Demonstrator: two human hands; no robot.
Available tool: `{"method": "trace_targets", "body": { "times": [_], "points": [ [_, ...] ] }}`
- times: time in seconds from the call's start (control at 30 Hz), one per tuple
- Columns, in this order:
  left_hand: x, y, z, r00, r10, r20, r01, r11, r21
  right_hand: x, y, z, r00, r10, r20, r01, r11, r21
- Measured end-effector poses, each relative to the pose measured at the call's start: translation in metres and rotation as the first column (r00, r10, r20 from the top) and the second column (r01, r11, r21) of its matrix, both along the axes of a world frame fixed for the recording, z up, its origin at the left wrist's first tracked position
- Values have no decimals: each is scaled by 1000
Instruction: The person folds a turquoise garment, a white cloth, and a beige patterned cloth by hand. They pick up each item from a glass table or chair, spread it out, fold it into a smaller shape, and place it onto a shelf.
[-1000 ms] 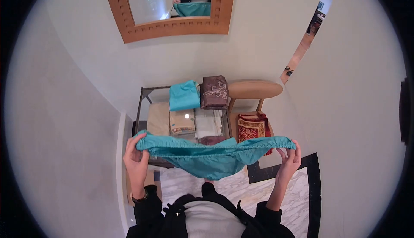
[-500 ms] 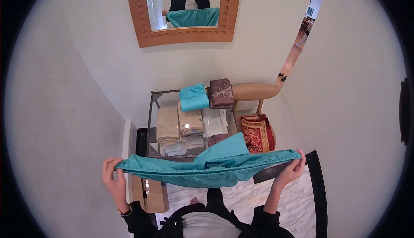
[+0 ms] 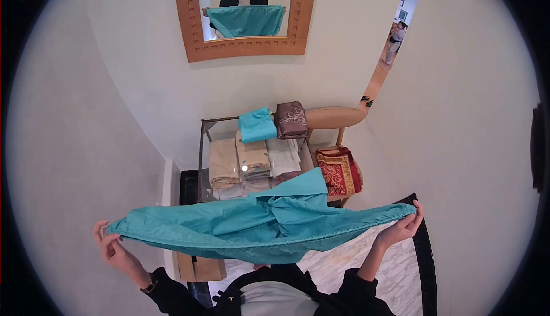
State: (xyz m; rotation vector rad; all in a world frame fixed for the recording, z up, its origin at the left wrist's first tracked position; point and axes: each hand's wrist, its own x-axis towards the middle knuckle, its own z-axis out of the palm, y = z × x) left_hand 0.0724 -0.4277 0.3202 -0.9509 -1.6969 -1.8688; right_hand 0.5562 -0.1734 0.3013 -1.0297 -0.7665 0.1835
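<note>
Wood-framed mirror (image 3: pixel 246 50) hanging beyond table (image 3: pixel 201 150) in head view. Turquoise cloth (image 3: pixel 189 224) stretching wide on near side of table. Left hand (image 3: pixel 114 252) pinching one cloth end, right hand (image 3: pixel 405 228) gripping other. Folded blue cloth (image 3: pixel 257 125) and brown packet (image 3: pixel 291 120) resting on table; chair (image 3: pixel 335 118) standing right of table, bearing red-gold fabric (image 3: pixel 338 171).

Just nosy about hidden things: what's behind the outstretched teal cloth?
Above the teal cloth, folded beige fabric and a red-and-gold patterned textile show beyond it; below, white veined marble floor. Whatever lies directly behind is covered.
</note>
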Motion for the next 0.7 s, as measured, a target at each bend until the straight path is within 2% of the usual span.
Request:
{"method": "trace_targets", "body": {
  "times": [0.03, 0.13, 0.2, 0.33, 0.37, 0.43, 0.5, 0.63, 0.7],
  "points": [
    [3, 0, 2, 998, 69, -14, -70, 997, -25, -3, 0, 3, 999, -25, 44, 24, 1000, 19],
    [-4, -13, -12, 991, 110, -73, -111, 994, -11, -8, 2, 5, 986, -67, 150, 59, 996, 60],
    [-7, -27, -16, 997, 66, -49, -62, 995, 81, -8, 8, 2, 981, -52, 185, 38, 996, 77],
    [-6, -60, -1, 997, 59, 42, -69, 951, 302, -8, 18, 11, 956, -136, 259, 63, 960, 272],
    [-2, -68, 7, 998, 36, 46, -50, 934, 354, -2, 18, 11, 960, -160, 229, 75, 937, 340],
    [13, -67, 35, 972, 223, -77, -173, 896, 408, 68, 32, -17, 894, 105, 435, -287, 880, 378],
    [22, -58, 58, 910, 382, -160, -269, 838, 475, 113, 32, -29, 791, 249, 559, -502, 786, 361],
    [37, -49, 78, 874, 425, -235, -265, 823, 503, 151, 8, 9, 693, 364, 622, -666, 653, 360],
    [41, -47, 81, 885, 396, -246, -245, 844, 477, 159, -6, 16, 689, 367, 625, -668, 657, 349]
  ]
}}
